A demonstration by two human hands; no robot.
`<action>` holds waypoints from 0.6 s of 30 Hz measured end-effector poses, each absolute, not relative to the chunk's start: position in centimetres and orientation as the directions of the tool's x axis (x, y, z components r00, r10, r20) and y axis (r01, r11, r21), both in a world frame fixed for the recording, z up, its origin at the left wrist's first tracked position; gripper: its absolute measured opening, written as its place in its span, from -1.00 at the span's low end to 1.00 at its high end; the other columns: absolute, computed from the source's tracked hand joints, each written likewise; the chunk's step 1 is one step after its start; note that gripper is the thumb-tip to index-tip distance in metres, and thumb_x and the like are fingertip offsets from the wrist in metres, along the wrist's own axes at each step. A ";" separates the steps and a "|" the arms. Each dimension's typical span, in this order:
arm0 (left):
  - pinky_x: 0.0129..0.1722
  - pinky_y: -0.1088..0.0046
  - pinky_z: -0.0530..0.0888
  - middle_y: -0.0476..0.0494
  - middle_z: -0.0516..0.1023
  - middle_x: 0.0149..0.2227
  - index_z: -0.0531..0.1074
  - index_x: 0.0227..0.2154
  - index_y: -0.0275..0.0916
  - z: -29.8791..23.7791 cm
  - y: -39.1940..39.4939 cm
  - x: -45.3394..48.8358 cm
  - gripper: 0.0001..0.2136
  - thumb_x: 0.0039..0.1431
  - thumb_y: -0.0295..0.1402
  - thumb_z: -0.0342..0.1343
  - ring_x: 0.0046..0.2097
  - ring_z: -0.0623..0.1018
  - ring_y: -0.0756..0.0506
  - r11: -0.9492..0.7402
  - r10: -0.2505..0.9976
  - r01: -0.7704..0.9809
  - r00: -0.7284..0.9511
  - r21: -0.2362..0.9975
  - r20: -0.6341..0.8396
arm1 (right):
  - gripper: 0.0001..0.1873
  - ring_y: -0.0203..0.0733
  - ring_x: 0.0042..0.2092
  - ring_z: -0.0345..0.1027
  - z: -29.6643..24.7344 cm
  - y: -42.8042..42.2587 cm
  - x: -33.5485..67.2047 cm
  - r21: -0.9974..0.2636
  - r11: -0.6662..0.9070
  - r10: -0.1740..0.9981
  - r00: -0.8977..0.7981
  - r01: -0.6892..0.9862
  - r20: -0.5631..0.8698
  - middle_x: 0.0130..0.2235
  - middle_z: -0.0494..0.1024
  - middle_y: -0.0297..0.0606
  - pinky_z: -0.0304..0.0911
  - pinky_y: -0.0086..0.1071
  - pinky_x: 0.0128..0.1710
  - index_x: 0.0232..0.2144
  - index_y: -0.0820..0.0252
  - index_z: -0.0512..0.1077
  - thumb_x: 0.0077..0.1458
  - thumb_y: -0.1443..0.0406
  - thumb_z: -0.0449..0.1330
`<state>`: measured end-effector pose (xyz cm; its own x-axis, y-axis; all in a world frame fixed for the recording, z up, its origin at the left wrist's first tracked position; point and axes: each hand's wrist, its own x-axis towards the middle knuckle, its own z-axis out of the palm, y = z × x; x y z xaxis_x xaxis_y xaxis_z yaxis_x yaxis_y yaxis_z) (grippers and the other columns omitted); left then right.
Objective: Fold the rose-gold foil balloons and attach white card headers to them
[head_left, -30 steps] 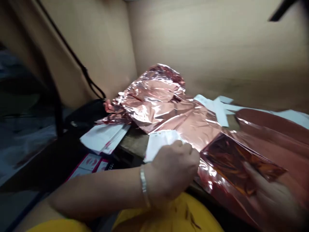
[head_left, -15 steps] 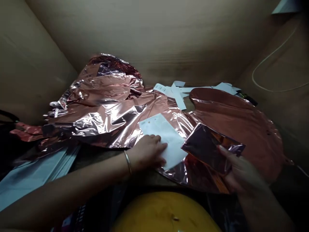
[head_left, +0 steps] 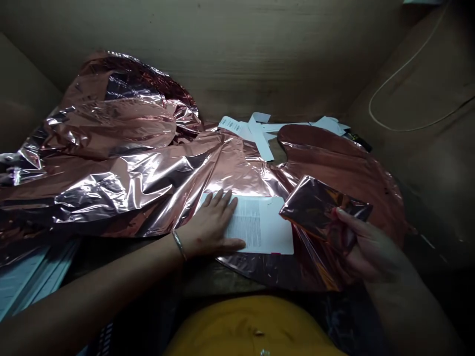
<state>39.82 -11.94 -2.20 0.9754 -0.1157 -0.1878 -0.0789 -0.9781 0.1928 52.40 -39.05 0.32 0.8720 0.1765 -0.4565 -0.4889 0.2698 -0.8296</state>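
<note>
My left hand (head_left: 213, 222), with a bracelet at the wrist, lies flat with spread fingers on a white card or flat packet (head_left: 276, 222) covered partly in small printed text. That white piece rests on a large sheet of shiny rose-gold foil (head_left: 144, 168), which looks like flat foil balloons. Between the thumb and fingers of my right hand (head_left: 365, 247) is a folded rose-gold foil balloon (head_left: 311, 205), held just right of the white piece. Its lower fingers are partly hidden behind the foil.
White paper strips (head_left: 260, 136) lie behind the foil, some printed. A rounded foil shape (head_left: 345, 173) spreads at the right. Pale flat sheets (head_left: 40, 277) are stacked at lower left. A thin white cord (head_left: 374, 111) hangs on the right wall.
The white piece has turned from slanted to nearly square, and its printed text now shows. My left hand has gone from curled fingers to flat on it. The right hand keeps the folded foil.
</note>
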 end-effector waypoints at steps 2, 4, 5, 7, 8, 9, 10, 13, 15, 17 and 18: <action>0.28 -0.06 -0.11 -0.52 -0.17 0.36 -0.09 0.33 -0.43 -2.5 -12.3 39.8 0.02 0.03 0.30 -0.06 0.36 -0.14 -0.46 -0.979 -0.094 -0.059 0.980 0.194 -0.175 | -0.87 -0.24 -0.39 0.53 0.6 -38.2 52.0 -0.774 0.239 0.265 0.806 -0.587 -0.529 -0.38 0.63 -0.33 0.49 -0.46 -0.41 -0.39 0.19 0.50 -0.08 0.41 0.32; 0.29 -0.06 -0.12 -0.51 -0.17 0.36 -0.10 0.34 -0.42 -3.0 -12.7 39.7 0.03 0.02 0.32 -0.08 0.37 -0.16 -0.45 -0.978 -0.079 -0.046 0.984 0.204 -0.159 | -0.79 -0.13 -0.33 0.55 0.5 -36.9 51.4 -0.721 0.144 0.411 0.704 -0.678 -0.579 -0.32 0.64 -0.23 0.51 -0.29 -0.32 -0.29 0.23 0.51 -0.07 0.37 0.34; 0.29 -0.06 -0.13 -0.52 -0.17 0.36 -0.09 0.33 -0.43 -3.2 -12.8 39.7 0.02 0.03 0.31 -0.08 0.37 -0.17 -0.45 -0.978 -0.066 -0.033 0.986 0.207 -0.153 | -0.73 -0.09 -0.31 0.55 0.3 -36.2 51.1 -0.717 0.091 0.469 0.665 -0.691 -0.581 -0.29 0.64 -0.20 0.51 -0.23 -0.29 -0.24 0.23 0.51 -0.07 0.34 0.35; 0.29 -0.06 -0.14 -0.55 -0.18 0.36 -0.10 0.33 -0.46 -3.6 -12.9 39.6 0.03 0.03 0.31 -0.07 0.37 -0.18 -0.45 -0.974 -0.046 -0.012 0.988 0.224 -0.147 | -0.67 -0.05 -0.28 0.55 0.0 -34.9 50.6 -0.731 0.044 0.513 0.643 -0.681 -0.568 -0.29 0.64 -0.19 0.50 -0.18 -0.25 -0.21 0.22 0.50 -0.09 0.31 0.37; 0.29 -0.05 -0.14 -0.56 -0.19 0.36 -0.11 0.33 -0.47 -3.7 -12.9 39.6 0.06 0.00 0.32 -0.05 0.37 -0.18 -0.45 -0.970 -0.043 -0.008 0.989 0.241 -0.140 | -0.68 -0.05 -0.29 0.55 -0.2 -34.3 50.4 -0.738 0.039 0.512 0.648 -0.673 -0.564 -0.30 0.64 -0.19 0.50 -0.18 -0.25 -0.23 0.22 0.50 -0.10 0.31 0.38; 0.29 -0.05 -0.13 -0.57 -0.20 0.36 -0.13 0.33 -0.47 -3.8 -12.8 39.5 0.11 -0.05 0.34 -0.01 0.37 -0.19 -0.46 -0.965 -0.049 -0.012 0.990 0.261 -0.134 | -0.70 -0.06 -0.31 0.55 -0.2 -33.8 50.2 -0.742 0.041 0.509 0.653 -0.669 -0.561 -0.33 0.64 -0.20 0.50 -0.19 -0.26 -0.25 0.22 0.50 -0.12 0.31 0.38; 0.29 -0.06 -0.13 -0.58 -0.21 0.36 -0.15 0.34 -0.46 -3.8 -12.7 39.4 0.16 -0.12 0.35 0.03 0.37 -0.20 -0.46 -0.959 -0.067 -0.028 0.989 0.282 -0.131 | -0.72 -0.08 -0.33 0.54 -0.3 -33.3 50.1 -0.737 0.045 0.519 0.646 -0.675 -0.560 -0.36 0.63 -0.22 0.50 -0.21 -0.28 -0.28 0.22 0.50 -0.13 0.31 0.38; 0.28 -0.11 -0.13 -0.60 -0.24 0.36 -0.15 0.34 -0.42 -3.2 -12.3 39.5 0.23 -0.26 0.31 0.18 0.36 -0.25 -0.49 -0.939 -0.151 -0.100 0.979 0.328 -0.134 | -0.73 -0.18 -0.42 0.50 -0.2 -32.0 49.7 -0.694 0.056 0.593 0.583 -0.718 -0.556 -0.45 0.60 -0.28 0.48 -0.32 -0.36 -0.32 0.23 0.49 -0.15 0.34 0.39; 0.26 -0.15 -0.16 -0.61 -0.22 0.36 -0.12 0.33 -0.41 -2.5 -11.9 39.8 0.22 -0.30 0.22 0.26 0.36 -0.27 -0.51 -0.936 -0.176 -0.125 0.976 0.329 -0.129 | -0.73 -0.25 -0.50 0.45 -0.1 -31.2 49.5 -0.671 0.077 0.611 0.567 -0.737 -0.553 -0.52 0.56 -0.36 0.45 -0.40 -0.44 -0.36 0.23 0.48 -0.19 0.37 0.40; 0.26 -0.15 -0.17 -0.56 -0.16 0.35 -0.08 0.32 -0.38 -1.8 -11.6 40.5 0.20 -0.33 0.16 0.31 0.35 -0.23 -0.52 -0.934 -0.203 -0.162 0.974 0.320 -0.097 | -0.74 -0.29 -0.55 0.41 0.0 -30.6 49.4 -0.666 0.108 0.585 0.589 -0.738 -0.558 -0.56 0.52 -0.40 0.42 -0.44 -0.50 -0.42 0.22 0.46 -0.24 0.39 0.42; 0.27 -0.13 -0.15 -0.50 -0.10 0.35 -0.02 0.31 -0.33 -1.4 -11.6 40.8 0.16 -0.33 0.14 0.32 0.35 -0.16 -0.52 -0.926 -0.236 -0.201 0.969 0.318 -0.077 | -0.74 -0.30 -0.56 0.40 0.1 -30.6 49.4 -0.666 0.116 0.570 0.598 -0.737 -0.563 -0.56 0.52 -0.41 0.41 -0.45 -0.52 -0.45 0.21 0.44 -0.25 0.39 0.43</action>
